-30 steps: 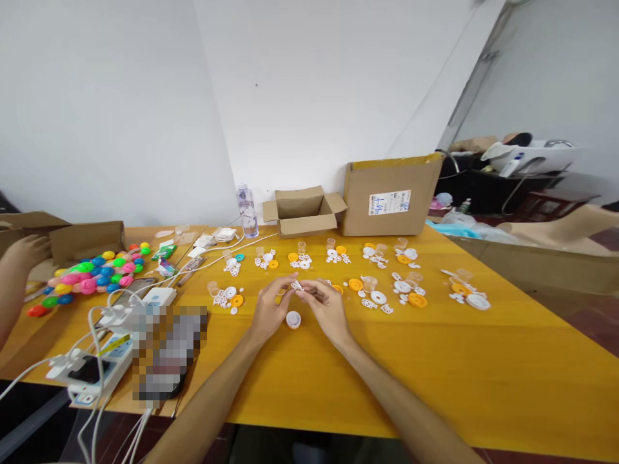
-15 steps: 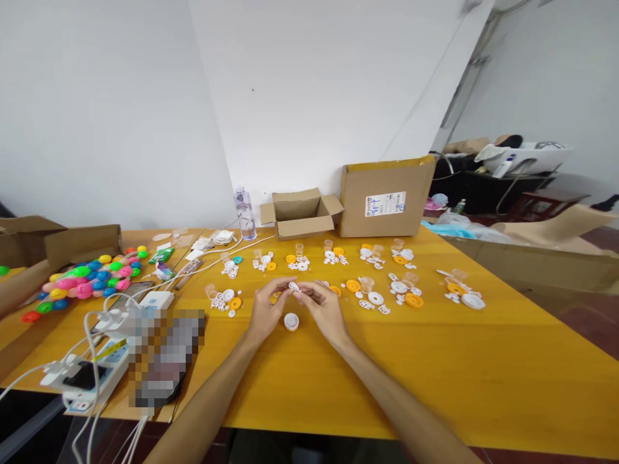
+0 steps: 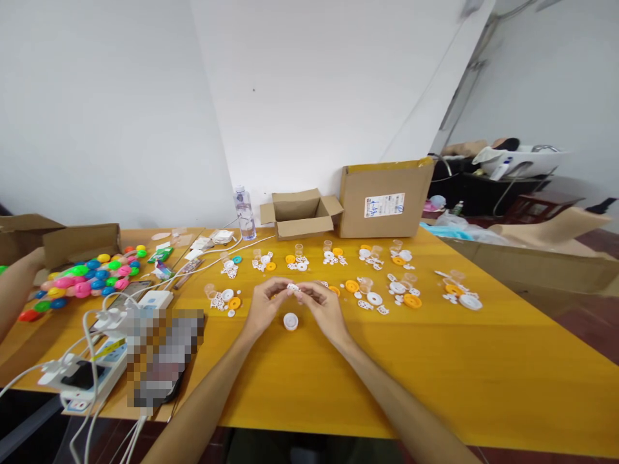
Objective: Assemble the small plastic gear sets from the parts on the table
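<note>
Between the fingertips of both hands is a small white plastic piece with holes (image 3: 293, 288). My left hand (image 3: 265, 307) pinches its left side, and my right hand (image 3: 321, 307) pinches its right side. Just below them on the table stands a small round white cup-like part (image 3: 291, 321), apart from both hands. An orange ring (image 3: 334, 291) lies partly hidden behind my right hand. Left of my left hand sits a cluster with another orange ring (image 3: 235, 303), a white disc (image 3: 227, 294) and small white perforated pieces.
Several similar clusters with clear cups (image 3: 366, 285) spread across the wooden table (image 3: 387, 367). Behind stand an open carton (image 3: 305, 227), a bottle (image 3: 245, 214) and a large box (image 3: 387, 200). Power strips (image 3: 116, 348), a phone and coloured balls (image 3: 82, 282) lie left, near another person's arm (image 3: 19, 287).
The white piece has turned to lie more level between my fingertips. My hands stay in nearly the same place. At far left, the other person's arm has shifted.
</note>
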Tool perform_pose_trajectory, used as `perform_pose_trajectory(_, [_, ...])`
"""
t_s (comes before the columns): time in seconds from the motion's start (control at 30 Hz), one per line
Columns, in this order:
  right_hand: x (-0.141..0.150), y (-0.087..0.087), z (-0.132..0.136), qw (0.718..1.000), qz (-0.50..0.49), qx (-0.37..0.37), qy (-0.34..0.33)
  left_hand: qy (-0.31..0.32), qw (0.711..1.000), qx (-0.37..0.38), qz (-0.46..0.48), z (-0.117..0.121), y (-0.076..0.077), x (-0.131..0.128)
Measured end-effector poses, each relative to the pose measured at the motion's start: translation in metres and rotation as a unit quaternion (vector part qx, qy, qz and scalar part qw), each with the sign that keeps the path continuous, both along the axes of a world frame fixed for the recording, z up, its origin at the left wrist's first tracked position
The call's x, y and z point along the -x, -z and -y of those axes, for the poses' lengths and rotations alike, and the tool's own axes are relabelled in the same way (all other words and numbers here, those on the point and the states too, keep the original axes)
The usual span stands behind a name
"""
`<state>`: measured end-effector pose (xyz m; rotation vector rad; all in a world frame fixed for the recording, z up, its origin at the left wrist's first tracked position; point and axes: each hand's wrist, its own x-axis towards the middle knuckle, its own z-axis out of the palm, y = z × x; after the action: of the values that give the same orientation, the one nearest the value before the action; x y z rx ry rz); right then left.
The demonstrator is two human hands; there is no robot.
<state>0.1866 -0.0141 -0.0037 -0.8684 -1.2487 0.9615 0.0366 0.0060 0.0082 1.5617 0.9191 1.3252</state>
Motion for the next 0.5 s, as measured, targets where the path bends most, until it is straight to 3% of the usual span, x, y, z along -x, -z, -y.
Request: perform_pose_trajectory(0.5, [-0.0037,0.0037,0.001,1.0,0.014,0.0,-0.007,0.012,0.998,0.041,0.035,0.001,0.0039,-0.0003])
